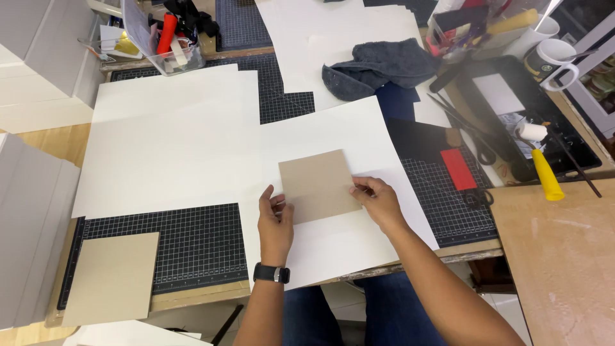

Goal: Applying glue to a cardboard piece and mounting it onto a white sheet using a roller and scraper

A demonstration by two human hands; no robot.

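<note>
Head view, workbench. A brown card [317,184] lies flat on a white sheet [333,243] near the front edge of the bench, turned slightly so its top edge slopes up to the right; it is close to square, long axis running roughly away from the person, near corners toward the two hands. Left hand [275,221] rests at the card's lower left edge, fingers loosely curled, thumb and fingertips touching the edge; whether it pinches the card or only steadies it, cannot tell. Right hand [379,200] sits at the card's right edge, fingers bent and closed down onto the edge, pressing or gripping, underside hidden. Black watch [271,273] on the left wrist. White sheet overlaps a black cutting mat [192,243], grid showing. A second, larger brown board [112,279] lies on the mat at lower left, well apart from the hands. Farther back: grey cloth [378,67] on more white sheets, clear tub of tools [163,32]. At right a black tray [512,109] with a yellow-handled roller [541,160]; scissors [477,197] and a red card [458,169] near it. Tray contents partly blurred; top edge cuts off the rear items
</note>
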